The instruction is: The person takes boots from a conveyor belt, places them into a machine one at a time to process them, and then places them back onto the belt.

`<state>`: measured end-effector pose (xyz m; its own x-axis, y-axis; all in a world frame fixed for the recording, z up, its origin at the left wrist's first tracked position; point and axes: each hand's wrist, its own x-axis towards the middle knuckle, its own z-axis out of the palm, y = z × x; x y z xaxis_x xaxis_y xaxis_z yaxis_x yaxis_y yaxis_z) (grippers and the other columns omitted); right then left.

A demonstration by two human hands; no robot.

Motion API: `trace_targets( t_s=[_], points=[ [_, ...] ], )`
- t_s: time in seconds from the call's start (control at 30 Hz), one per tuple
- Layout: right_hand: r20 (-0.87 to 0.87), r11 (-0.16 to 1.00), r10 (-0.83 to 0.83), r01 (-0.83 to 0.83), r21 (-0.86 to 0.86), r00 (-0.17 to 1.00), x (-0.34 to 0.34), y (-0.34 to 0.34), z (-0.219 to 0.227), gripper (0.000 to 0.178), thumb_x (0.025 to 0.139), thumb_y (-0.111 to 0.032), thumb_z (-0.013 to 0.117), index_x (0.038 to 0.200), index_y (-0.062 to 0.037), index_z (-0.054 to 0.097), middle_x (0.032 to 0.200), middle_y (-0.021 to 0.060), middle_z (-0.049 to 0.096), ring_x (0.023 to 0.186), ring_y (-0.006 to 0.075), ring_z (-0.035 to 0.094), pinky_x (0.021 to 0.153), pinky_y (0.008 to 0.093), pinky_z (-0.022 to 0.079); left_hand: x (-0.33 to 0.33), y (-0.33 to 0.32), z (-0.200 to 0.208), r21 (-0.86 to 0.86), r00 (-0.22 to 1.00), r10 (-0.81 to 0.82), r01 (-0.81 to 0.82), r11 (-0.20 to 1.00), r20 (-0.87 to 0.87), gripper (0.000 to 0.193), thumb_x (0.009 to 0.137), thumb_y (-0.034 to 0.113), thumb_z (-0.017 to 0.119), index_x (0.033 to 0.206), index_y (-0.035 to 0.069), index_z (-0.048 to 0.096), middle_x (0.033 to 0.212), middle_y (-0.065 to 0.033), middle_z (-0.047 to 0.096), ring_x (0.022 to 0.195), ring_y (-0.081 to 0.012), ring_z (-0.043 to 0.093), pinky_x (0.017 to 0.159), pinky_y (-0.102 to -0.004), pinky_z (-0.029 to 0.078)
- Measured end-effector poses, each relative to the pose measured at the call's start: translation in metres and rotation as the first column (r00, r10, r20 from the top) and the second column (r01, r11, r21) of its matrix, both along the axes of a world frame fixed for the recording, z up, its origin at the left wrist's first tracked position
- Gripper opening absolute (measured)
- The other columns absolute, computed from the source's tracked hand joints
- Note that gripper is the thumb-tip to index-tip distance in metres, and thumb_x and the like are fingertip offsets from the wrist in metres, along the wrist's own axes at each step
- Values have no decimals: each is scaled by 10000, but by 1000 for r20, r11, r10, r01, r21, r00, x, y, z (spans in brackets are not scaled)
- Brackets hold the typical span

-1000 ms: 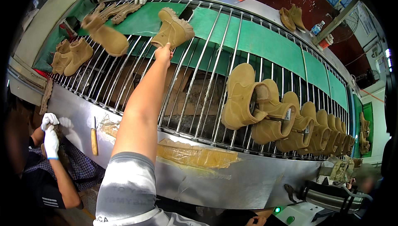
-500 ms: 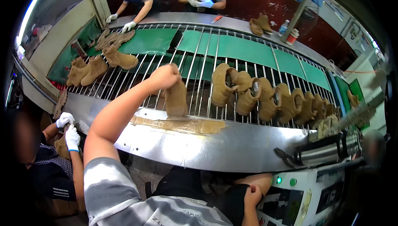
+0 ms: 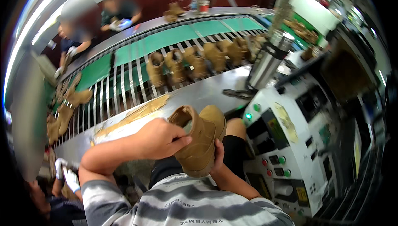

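Observation:
A tan ankle boot is tilted in front of my chest, its opening up and its toe angled away to the right. My left hand pinches the boot's collar at the near left side. From below, my right hand supports it, the fingers closed against the side by the sole. More boots of the same kind stand in a row on the roller conveyor. Several other tan boots and flat pieces lie at its left end.
Along the near metal edge lies brown tape. To the right stand pliers, a steel flask and a white control machine with lit buttons. Co-workers in gloves work across the conveyor, another at lower left. Green mats cover the far rollers.
The view has swung to the right. My left hand has brought the boot from over the rollers to my chest, and my right hand has risen from my lap to grip it.

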<state>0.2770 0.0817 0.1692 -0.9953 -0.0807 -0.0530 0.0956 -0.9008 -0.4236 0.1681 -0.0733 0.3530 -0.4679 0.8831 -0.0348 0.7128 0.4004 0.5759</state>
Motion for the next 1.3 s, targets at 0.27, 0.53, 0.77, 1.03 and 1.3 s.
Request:
trace_targets(
  t_s=[0.27, 0.53, 0.77, 1.03, 1.3],
  points=[
    [-29, 933, -288, 287, 216, 957, 68, 122, -39, 754, 838, -405, 561, 1427, 3, 328, 1386, 162, 479, 1255, 298, 488, 1062, 420, 384, 5, 77, -65, -105, 914, 70, -31, 994, 399, 281, 955, 264, 521, 1090, 53, 649, 784, -174, 670, 645, -354, 621, 632, -381, 507],
    [-193, 530, -661, 634, 563, 725, 90, 194, 27, 969, 622, -212, 762, 1446, -10, 293, 1337, 144, 502, 1217, 287, 508, 1041, 392, 397, 18, 147, -149, 354, 890, -199, 46, 934, 411, 284, 823, 174, 654, 1068, 31, 652, 929, -162, 676, 773, -310, 660, 696, -376, 529],
    [-256, -108, -920, 436, 893, 297, 108, 352, 94, 1013, 644, -149, 792, 1491, -43, 247, 1341, 169, 506, 1170, 294, 532, 981, 368, 433, -38, 126, -264, 290, 817, 237, -433, 853, 525, 173, 899, 114, 611, 887, -40, 688, 784, -112, 703, 718, -146, 664, 644, -279, 514],
    [-219, -240, -960, -116, 964, 173, 46, 519, 159, 1012, 655, -263, 795, 1467, 21, 262, 1414, 212, 426, 1226, 317, 499, 991, 379, 426, -83, 40, -368, 285, 549, 548, -822, 494, 631, 152, 900, 100, 613, 845, -35, 658, 651, -40, 609, 563, -94, 551, 531, -248, 444],
    [-79, -85, -996, -598, 797, 36, -12, 593, 110, 1069, 575, -332, 812, 1431, 50, 299, 1437, 248, 404, 1284, 340, 460, 1065, 361, 383, -78, 29, -366, 285, 559, 489, -801, 526, 669, 160, 893, 97, 607, 812, -33, 655, 639, -45, 603, 545, -101, 547, 515, -244, 432]
  ],
)
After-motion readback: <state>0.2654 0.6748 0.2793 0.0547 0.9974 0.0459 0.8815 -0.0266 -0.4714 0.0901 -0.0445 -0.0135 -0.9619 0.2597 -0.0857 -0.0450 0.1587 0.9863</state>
